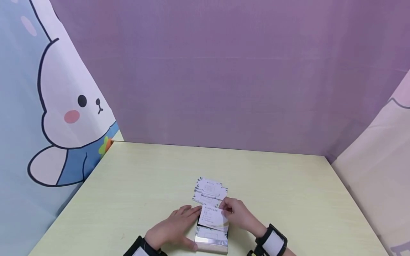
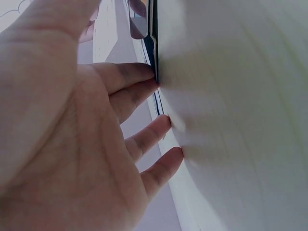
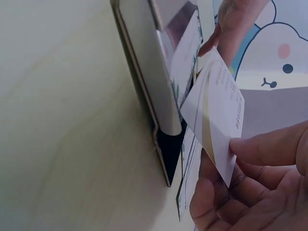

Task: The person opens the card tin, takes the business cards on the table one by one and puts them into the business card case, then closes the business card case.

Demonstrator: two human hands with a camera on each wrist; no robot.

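Head view: a pale table [image 1: 134, 185] stood w/ purple cloth behind and a rabbit curtain [image 1: 64, 113] on the left. Near the front edge lay an open metal case [image 1: 212, 239], shiny and low. The left hand [image 1: 174, 227] lay flat beside it, fingers straight and relaxed, fingertips against the case's left side, thumb near its front corner. The right hand [image 1: 238, 213] pinched a card [image 1: 213, 217] by its right edge, holding it over the case, slightly tilted. Just behind the case, a loose pile of cards [image 1: 209, 192] lay fanned on the table, approx. three or four, overlapping.

Left wrist view: the palm filled most of the pic. Left hand [image 2: 72, 144] was open, fingers [image 2: 144, 137] straight and a bit spread; two upper fingertips touched the case's dark edge [image 2: 155, 57], the lower two rested on the table [image 2: 240, 120]. Image blurry, no card detail.

Right wrist view: the case [image 3: 149, 96] showed edge-on, lid part open, cards tucked inside. The right hand [image 3: 260, 192] held the card [image 3: 216, 120] btw. thumb and fingers at its corner, the card clear of the case's mouth, not inside. Print showed on the card's face, too small to read. More cards [image 3: 185, 192] lay beneath on the table. The left hand [image 3: 231, 19] showed at the far side, beside the rabbit curtain [image 3: 274, 57].
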